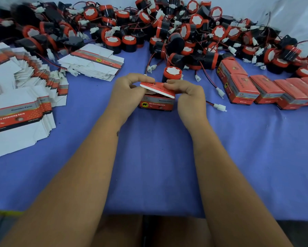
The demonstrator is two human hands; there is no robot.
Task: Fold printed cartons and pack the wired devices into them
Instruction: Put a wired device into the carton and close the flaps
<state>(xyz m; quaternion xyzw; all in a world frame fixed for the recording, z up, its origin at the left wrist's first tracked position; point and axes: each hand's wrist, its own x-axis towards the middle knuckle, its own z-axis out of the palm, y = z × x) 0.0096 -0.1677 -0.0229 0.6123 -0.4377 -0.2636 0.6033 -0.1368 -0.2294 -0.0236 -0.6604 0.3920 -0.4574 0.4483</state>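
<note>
A red and grey printed carton (156,104) stands on the blue cloth in the middle of the table. Its top lid (157,89) is raised and tilted. My left hand (130,91) pinches the lid's left edge, and my right hand (187,94) pinches its right edge while curling round the carton's side. What is inside the carton is hidden. Just behind it one wired device (172,73) with a red cap stands upright. A big heap of the same black and red wired devices (185,32) fills the back of the table.
Flat unfolded cartons lie in fanned stacks at the left (19,111) and behind the left hand (92,63). A row of closed red cartons (267,90) runs along the right. Loose wires with white plugs (220,106) lie right of the carton. The table's near edge (149,213) is below my forearms.
</note>
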